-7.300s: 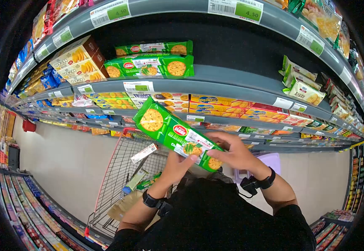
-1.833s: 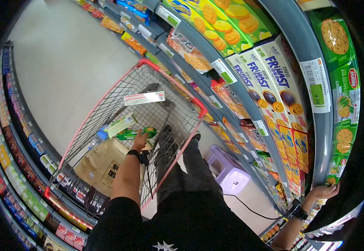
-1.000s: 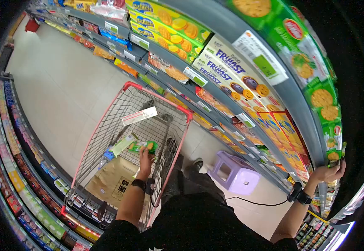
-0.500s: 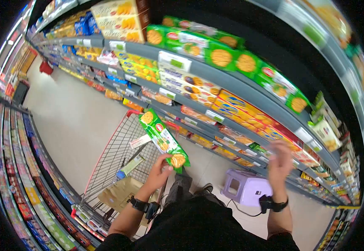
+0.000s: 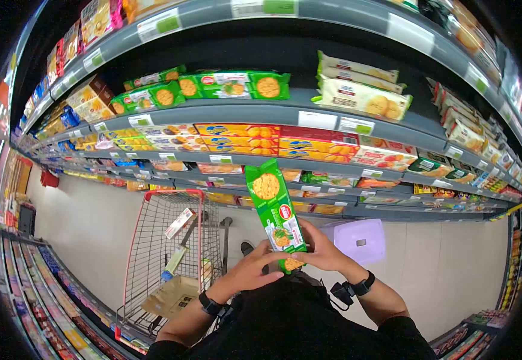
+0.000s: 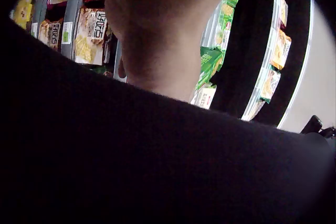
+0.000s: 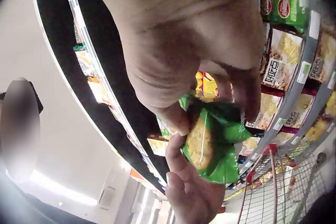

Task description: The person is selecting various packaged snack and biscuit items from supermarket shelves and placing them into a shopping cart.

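Head view: both hands hold one green cracker pack (image 5: 275, 215) upright in front of the chest, only by its lower end. Left hand (image 5: 250, 271) curls its fingers round the bottom edge from the left; right hand (image 5: 322, 251) pinches the same end from the right. Pack stands tall and slightly tilted, its top end free, in front of the shelves (image 5: 285, 114). Cart (image 5: 174, 252) stands to the left, near but apart, with a brown bag (image 5: 174, 297) and a few items in it.

Left wrist view: mostly dark sleeve and the back of the wrist; fingers not visible, grip cannot be told from here. Shelf rows of packs show behind.

Right wrist view: right hand (image 7: 189, 50) closes thumb and fingers on the crumpled green end of the pack (image 7: 210, 140); left hand's fingers (image 7: 186, 182) press it from below.

Risks, judged: the long pack is held at one end only, so it could tip or slip out. A hard pinch at the end could crack the crackers inside. A loose release beside the cart could drop it on the floor.
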